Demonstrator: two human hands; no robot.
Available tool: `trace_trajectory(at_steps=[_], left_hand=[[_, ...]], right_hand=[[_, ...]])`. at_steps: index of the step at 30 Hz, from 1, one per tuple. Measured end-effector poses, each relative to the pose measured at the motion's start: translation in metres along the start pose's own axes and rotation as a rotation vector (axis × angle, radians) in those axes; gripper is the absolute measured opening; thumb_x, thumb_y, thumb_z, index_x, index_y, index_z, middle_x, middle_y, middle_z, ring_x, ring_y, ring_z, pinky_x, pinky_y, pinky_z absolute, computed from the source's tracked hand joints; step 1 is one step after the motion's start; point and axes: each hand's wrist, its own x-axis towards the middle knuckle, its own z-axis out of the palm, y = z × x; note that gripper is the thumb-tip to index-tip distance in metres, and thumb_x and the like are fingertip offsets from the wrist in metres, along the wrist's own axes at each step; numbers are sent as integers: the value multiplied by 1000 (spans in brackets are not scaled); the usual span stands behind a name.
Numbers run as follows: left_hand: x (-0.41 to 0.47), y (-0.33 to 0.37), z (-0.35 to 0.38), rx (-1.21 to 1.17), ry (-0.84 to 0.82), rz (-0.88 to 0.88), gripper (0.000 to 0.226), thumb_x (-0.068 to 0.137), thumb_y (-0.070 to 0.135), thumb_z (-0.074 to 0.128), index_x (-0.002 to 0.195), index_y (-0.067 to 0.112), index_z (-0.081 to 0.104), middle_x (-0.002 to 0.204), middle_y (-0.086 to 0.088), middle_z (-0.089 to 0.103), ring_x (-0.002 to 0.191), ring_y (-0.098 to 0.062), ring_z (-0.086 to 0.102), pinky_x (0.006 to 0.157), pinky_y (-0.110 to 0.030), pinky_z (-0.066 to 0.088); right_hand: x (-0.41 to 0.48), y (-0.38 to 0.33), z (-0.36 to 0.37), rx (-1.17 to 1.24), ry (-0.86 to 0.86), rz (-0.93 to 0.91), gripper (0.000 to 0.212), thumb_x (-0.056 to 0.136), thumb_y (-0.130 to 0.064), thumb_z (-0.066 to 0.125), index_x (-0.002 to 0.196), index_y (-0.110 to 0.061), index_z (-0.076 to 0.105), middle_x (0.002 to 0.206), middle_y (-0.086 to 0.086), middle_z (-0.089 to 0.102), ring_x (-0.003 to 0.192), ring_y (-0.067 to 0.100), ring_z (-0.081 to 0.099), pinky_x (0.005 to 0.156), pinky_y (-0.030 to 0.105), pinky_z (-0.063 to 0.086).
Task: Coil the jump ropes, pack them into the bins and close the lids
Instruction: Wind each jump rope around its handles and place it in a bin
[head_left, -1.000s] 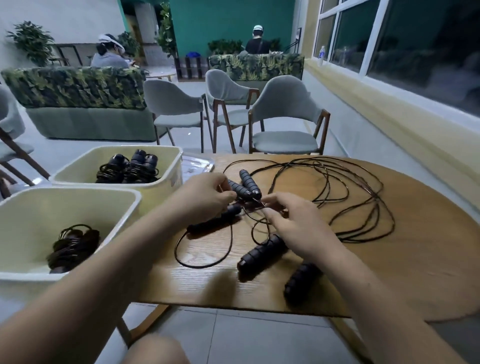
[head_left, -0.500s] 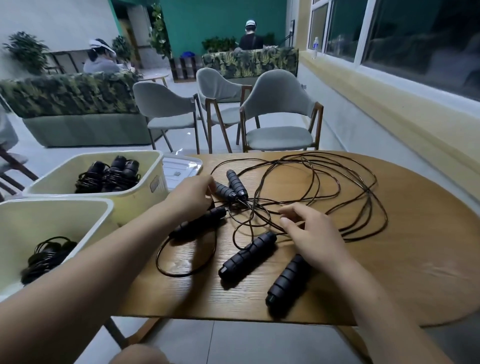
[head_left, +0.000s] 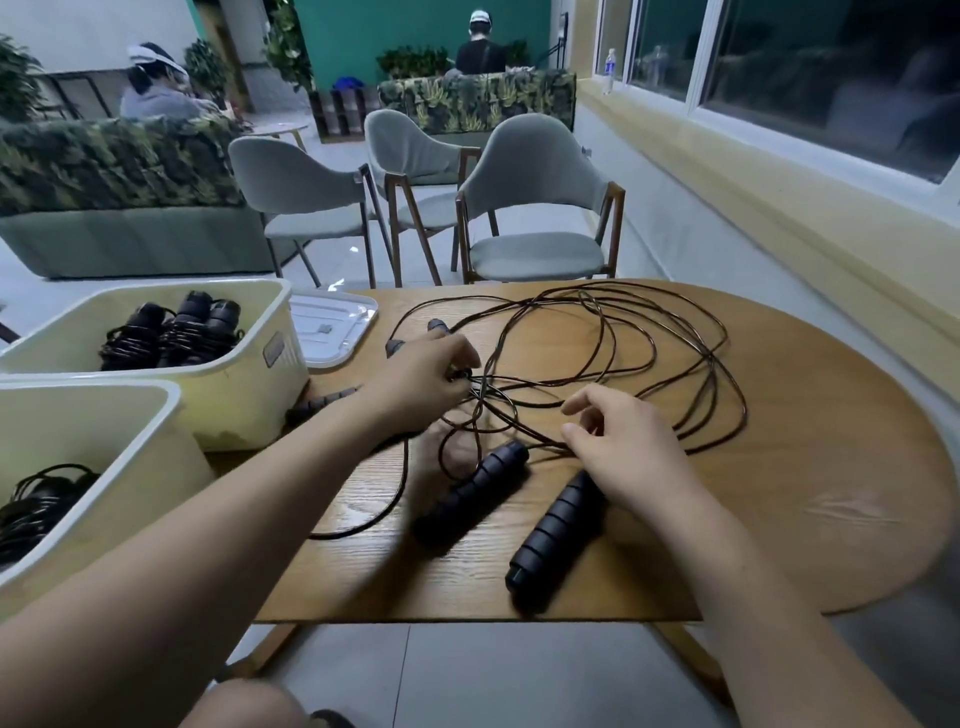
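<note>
While the left hand (head_left: 421, 384) pinches the tangled thin black jump-rope cords (head_left: 511, 383) mid-frame, the right hand (head_left: 623, 447) hovers over them, fingers loosely parted.

Wooden tabletop (head_left: 779, 467), rounded on the right edge, grain visible. Beyond it 3 grey padded chairs w/ dark wood legs: nearest (head_left: 535, 208), one behind (head_left: 415, 150), one to the left (head_left: 296, 176). Leaf-print sofa (head_left: 104, 171) at left, w/ a seated person (head_left: 156, 93) in white headgear behind it; small round table (head_left: 283, 130) nearby. 2nd leaf-print sofa (head_left: 483, 98) at the back by a teal wall (head_left: 389, 26), w/ a person in dark top (head_left: 480, 49), back turned. Water bottle (head_left: 609, 70) upright on the window ledge; dark windows (head_left: 831, 78) along the right. Pale tiled floor (head_left: 467, 675).
</note>
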Motion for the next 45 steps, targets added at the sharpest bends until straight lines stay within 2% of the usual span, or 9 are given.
trace_trajectory(at_steps=[4, 11, 16, 21, 28, 32, 35, 40, 45], left_hand=[[-21, 36, 11, -109, 64, 111, 15, 94, 21, 74, 108, 26, 70, 108, 8, 62, 97, -9, 59, 83, -26, 49], [-54, 79, 30, -331, 111, 30, 3, 95, 29, 74, 93, 29, 71, 82, 9, 73, 78, -2, 68, 74, -26, 55], [-65, 95, 48, -507, 23, -85, 6, 101, 23, 68, 95, 24, 70, 80, 3, 77, 66, -6, 75, 65, -31, 62], [-57, 94, 62, -737, -41, -180, 21, 105, 35, 64, 98, 18, 74, 85, -4, 80, 73, -13, 77, 70, -42, 64], [-51, 109, 69, -1241, -206, -289, 40, 97, 52, 71, 105, 14, 83, 108, -20, 79, 100, -29, 75, 98, -52, 58], [-46, 118, 64, -1532, -216, -354, 21, 98, 21, 72, 112, 8, 82, 108, -12, 80, 100, -25, 73, 95, -42, 53], [-37, 117, 54, -1667, -153, -385, 29, 100, 15, 67, 126, 4, 74, 93, -4, 74, 91, -16, 76, 85, -32, 55], [-22, 103, 35, -1699, -70, -406, 35, 104, 25, 65, 132, 6, 70, 72, 6, 59, 66, -8, 64, 65, -21, 47], [-24, 96, 31, -1452, 18, -386, 13, 105, 16, 63, 111, 9, 73, 80, 0, 70, 73, -11, 70, 56, -19, 48]], right_hand=[[-2, 8, -12, -109, 8, 101, 10, 94, -35, 74, 96, -29, 67, 94, -6, 70, 92, 20, 66, 83, 37, 58], [-18, 18, -5, -290, -143, 278, 60, 86, -79, 63, 81, -19, 69, 81, 4, 75, 78, 28, 73, 75, 45, 63], [-21, 16, -10, 66, -217, 396, 48, 95, -54, 68, 86, -8, 77, 69, 11, 78, 64, 35, 75, 65, 41, 63], [-33, 18, -14, 436, -185, 284, 31, 100, -34, 71, 89, -6, 70, 63, 4, 67, 49, 20, 56, 44, 26, 38], [-51, 10, -16, 525, -220, -53, 12, 103, -16, 68, 112, -10, 74, 90, 5, 78, 68, 3, 68, 59, 21, 52], [-56, 7, -12, 540, -222, -115, 28, 94, -31, 60, 113, -11, 67, 108, 14, 72, 105, 33, 68, 92, 58, 57], [-55, 11, -12, 719, -284, -53, 32, 90, -23, 52, 112, 0, 55, 98, 19, 65, 93, 38, 60, 86, 52, 54], [-58, 12, -12, 926, -385, 79, 14, 97, -13, 44, 103, -7, 56, 86, 13, 57, 72, 28, 55, 69, 45, 54], [-53, 15, -22, 827, -209, 102, 21, 109, -18, 55, 91, -7, 57, 73, 7, 53, 58, 19, 49, 50, 33, 42]])
